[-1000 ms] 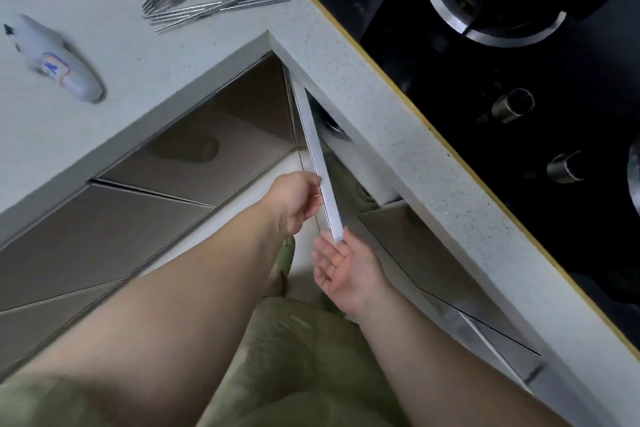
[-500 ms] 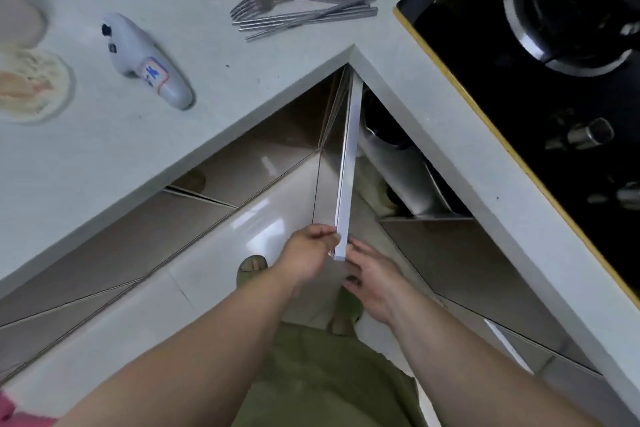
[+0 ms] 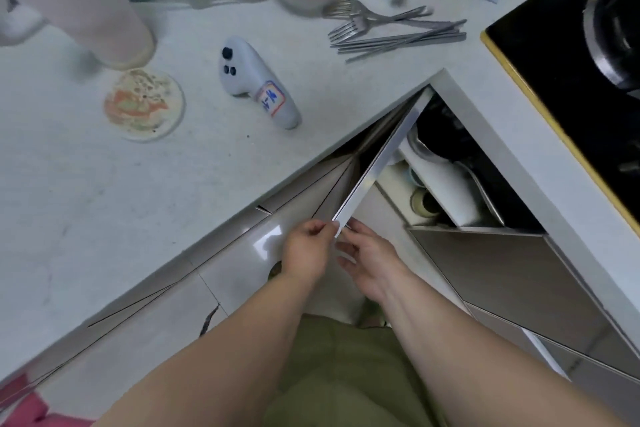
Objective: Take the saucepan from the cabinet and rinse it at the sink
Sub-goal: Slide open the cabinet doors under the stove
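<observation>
Now swung wider than half a second ago: cabinet door (image 3: pixel 375 163), flat, glossy, white-edged. Speckled pale tabletop (image 3: pixel 86 184) around the corner. Inside the cabinet, dark rounded cookware (image 3: pixel 446 135); saucepan not told apart. Two hands: left hand (image 3: pixel 306 250) and right hand (image 3: pixel 372 262) fingers pinching the door's end. Two forks (image 3: pixel 360 18).
</observation>
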